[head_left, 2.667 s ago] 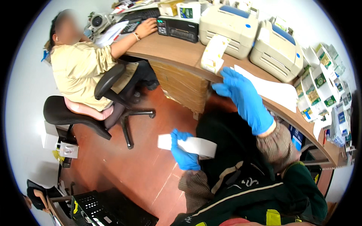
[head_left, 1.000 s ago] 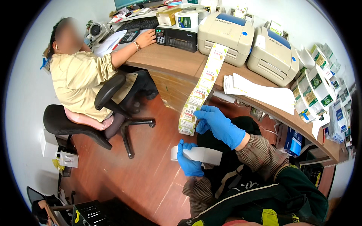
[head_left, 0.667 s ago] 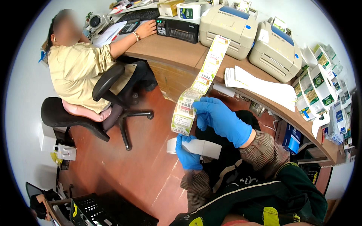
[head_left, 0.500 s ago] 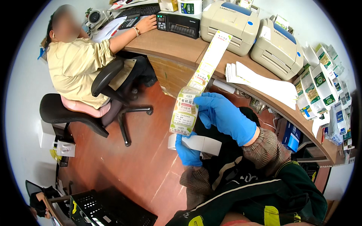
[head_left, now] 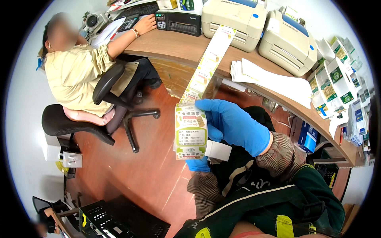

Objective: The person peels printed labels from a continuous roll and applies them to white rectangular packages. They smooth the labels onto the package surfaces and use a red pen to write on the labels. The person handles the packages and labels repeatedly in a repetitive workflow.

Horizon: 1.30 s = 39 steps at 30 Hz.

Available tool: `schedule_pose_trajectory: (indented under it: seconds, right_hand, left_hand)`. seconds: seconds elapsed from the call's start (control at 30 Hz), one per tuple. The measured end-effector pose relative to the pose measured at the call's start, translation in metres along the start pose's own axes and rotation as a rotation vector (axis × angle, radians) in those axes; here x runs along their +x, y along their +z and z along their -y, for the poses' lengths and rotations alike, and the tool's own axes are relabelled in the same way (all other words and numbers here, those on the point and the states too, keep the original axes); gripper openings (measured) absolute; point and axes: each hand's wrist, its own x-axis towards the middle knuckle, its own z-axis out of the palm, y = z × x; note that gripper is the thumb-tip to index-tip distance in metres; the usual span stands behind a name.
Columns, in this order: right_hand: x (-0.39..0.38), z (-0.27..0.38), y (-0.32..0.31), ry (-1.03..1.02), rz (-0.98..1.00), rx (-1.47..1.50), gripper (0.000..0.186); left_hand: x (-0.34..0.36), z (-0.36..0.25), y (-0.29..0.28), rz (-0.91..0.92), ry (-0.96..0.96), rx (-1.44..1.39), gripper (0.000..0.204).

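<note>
R hand (head_left: 234, 125) in blue glove pinches the strip of green-and-white labels (head_left: 191, 129) — strip runs up to the beige printer (head_left: 232, 18) on the wooden desk (head_left: 174, 45). L hand (head_left: 197, 163), fingers curled shut round a white roll (head_left: 217, 150), sits just below w/ the strip's lower end. Green-white cartons (head_left: 331, 81) stacked at desk's right end.

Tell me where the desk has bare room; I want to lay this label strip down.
Bare wood shows between the black device and the desk's front edge, left of the label strip. The paper stack, two printers and the box display crowd the right.
</note>
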Motion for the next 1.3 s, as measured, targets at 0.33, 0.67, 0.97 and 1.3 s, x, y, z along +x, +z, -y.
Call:
schedule_pose_trajectory:
  seconds: [0.33, 0.67, 0.97, 1.3]
  right_hand:
    - [-0.023, -0.05, -0.025, 0.21, 0.125, -0.133, 0.025]
    - [-0.043, -0.045, -0.021, 0.273, 0.293, -0.292, 0.034]
    - [-0.072, -0.03, -0.046, 0.469, 0.435, -0.272, 0.04]
    - [-0.089, 0.012, -0.046, 0.268, 0.525, -0.346, 0.028]
  left_hand:
    - [-0.03, -0.012, 0.017, -0.193, -0.093, -0.054, 0.033]
    - [-0.061, -0.013, 0.046, -0.241, -0.052, 0.352, 0.034]
    - [-0.059, -0.034, 0.094, -0.177, -0.002, 0.869, 0.034]
    - [0.032, -0.042, 0.141, -0.089, 0.033, 0.897, 0.034]
